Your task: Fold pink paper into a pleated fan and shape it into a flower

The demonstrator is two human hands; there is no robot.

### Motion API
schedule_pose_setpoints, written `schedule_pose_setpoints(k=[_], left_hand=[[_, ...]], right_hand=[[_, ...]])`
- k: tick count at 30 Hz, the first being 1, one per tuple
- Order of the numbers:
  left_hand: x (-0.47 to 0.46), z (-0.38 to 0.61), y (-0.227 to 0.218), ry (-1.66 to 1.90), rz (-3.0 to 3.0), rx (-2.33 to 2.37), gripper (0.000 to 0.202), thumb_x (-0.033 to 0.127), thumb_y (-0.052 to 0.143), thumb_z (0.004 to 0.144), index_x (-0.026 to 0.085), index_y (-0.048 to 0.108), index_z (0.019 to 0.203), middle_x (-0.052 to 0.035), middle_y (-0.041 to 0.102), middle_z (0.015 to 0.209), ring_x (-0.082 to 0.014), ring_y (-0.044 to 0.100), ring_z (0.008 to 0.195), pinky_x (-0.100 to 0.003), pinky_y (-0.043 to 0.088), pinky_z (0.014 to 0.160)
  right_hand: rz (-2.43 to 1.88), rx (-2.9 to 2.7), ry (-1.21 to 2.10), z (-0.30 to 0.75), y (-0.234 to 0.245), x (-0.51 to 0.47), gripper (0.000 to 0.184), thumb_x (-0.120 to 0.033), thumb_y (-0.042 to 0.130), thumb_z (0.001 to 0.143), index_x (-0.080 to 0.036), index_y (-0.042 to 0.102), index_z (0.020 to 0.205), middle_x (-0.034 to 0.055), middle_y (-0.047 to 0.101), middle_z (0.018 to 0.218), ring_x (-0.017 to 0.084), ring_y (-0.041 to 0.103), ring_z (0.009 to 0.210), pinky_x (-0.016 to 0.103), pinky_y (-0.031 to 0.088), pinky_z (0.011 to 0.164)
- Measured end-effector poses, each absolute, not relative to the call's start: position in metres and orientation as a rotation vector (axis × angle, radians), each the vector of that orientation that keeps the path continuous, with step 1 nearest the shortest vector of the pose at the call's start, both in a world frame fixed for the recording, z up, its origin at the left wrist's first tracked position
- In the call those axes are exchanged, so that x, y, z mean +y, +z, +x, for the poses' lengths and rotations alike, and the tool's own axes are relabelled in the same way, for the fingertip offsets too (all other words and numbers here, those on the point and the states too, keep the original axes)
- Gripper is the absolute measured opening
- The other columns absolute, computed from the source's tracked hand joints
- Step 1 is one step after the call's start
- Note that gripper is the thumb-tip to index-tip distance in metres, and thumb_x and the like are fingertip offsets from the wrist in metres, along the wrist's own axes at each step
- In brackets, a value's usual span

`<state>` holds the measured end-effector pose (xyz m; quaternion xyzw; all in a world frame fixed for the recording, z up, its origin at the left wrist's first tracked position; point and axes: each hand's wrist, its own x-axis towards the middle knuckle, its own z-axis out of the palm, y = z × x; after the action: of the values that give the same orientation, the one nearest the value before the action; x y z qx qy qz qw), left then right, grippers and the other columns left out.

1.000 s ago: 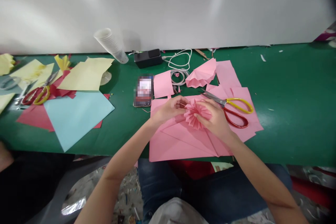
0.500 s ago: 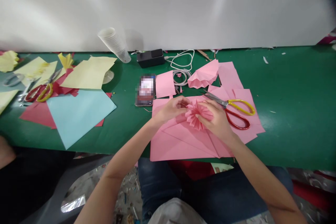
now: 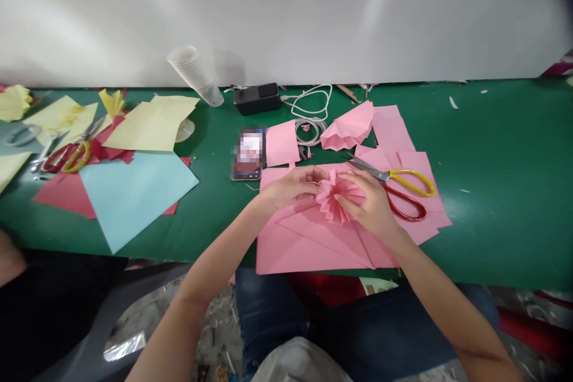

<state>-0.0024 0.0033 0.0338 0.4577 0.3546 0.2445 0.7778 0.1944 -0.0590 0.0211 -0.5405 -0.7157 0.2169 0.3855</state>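
A pleated pink paper rosette (image 3: 333, 204) is between my two hands, above a stack of pink paper sheets (image 3: 308, 248). My left hand (image 3: 298, 186) grips its left edge with bent fingers. My right hand (image 3: 369, 200) holds the right side, the thumb pressed near the centre folds and the fingers over the top. Just right of my right hand lie scissors (image 3: 385, 178) with one yellow and one red handle, blades pointing left. Behind the hands rests a pleated pink paper fan (image 3: 349, 128). The rosette's underside is hidden.
A phone (image 3: 249, 154), a small pink sheet (image 3: 282, 143), a black box (image 3: 257, 99) with a coiled white cable (image 3: 311, 130) and a leaning stack of cups (image 3: 194, 74) lie behind. Leftward are a light blue sheet (image 3: 134, 197) and other scissors (image 3: 74, 152). Another person's arm (image 3: 9, 259) shows at far left.
The rosette's pleats have shifted slightly and stand up more at the top. Both hands have stayed nearly in place, with small finger movements.
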Motion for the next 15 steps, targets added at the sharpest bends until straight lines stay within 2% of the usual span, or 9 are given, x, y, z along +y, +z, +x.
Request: schedule_pose_setpoints(k=[7,15], left_hand=[[0.0,0.003,0.028,0.507,0.67,0.684,0.03,0.012,0.075,0.062,0.015,0.06,0.089,0.002,0.056,0.071,-0.0048,0.052,0.058,-0.02,0.043,0.058],[-0.006,0.006,0.025,0.603,0.953,0.667,0.023,0.014,0.072,0.068,0.015,0.062,0.088,0.0001,0.06,0.081,-0.0068,0.057,0.068,-0.024,0.045,0.067]], right_hand=[[-1.362,-1.643,0.794,0.194,0.032,-0.058,0.024,-0.025,0.066,0.077,-0.027,0.066,0.101,0.0037,0.068,0.113,0.026,0.057,0.117,0.046,0.045,0.101],[-1.414,-1.559,0.902,0.195,0.03,-0.056,0.017,-0.026,0.066,0.074,-0.022,0.067,0.091,0.0055,0.071,0.102,0.024,0.065,0.098,0.042,0.052,0.087]])
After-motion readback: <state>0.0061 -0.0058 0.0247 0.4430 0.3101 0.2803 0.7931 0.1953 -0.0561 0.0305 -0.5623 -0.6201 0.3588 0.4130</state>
